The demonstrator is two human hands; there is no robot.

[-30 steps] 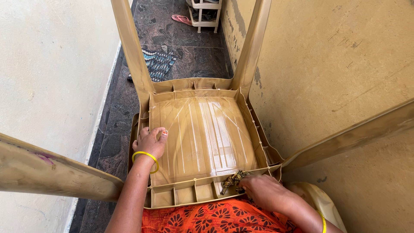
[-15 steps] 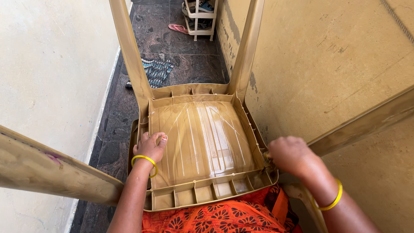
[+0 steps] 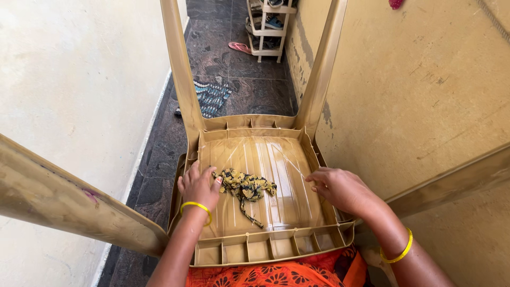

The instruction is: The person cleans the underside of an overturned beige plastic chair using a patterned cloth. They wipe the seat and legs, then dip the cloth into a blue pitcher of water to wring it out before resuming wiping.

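Note:
A tan plastic chair lies upside down in front of me, its ribbed seat underside facing up and its legs rising around me. My left hand grips the seat's left rim, thumb touching one end of a crumpled black-and-yellow patterned cloth. The cloth lies loose on the seat underside. My right hand hovers at the seat's right rim with fingers spread, holding nothing, a short way right of the cloth. Both wrists carry yellow bangles.
A narrow passage with a pale wall on the left and a tan wall on the right. Beyond the chair, on the dark stone floor, are a striped mat, a pink sandal and a white shoe rack. Orange patterned fabric covers my lap.
My right hand carried the cloth from the near rim up the right side, then let it go; it now lies mid-seat beside my left hand. The left hand stayed on the rim.

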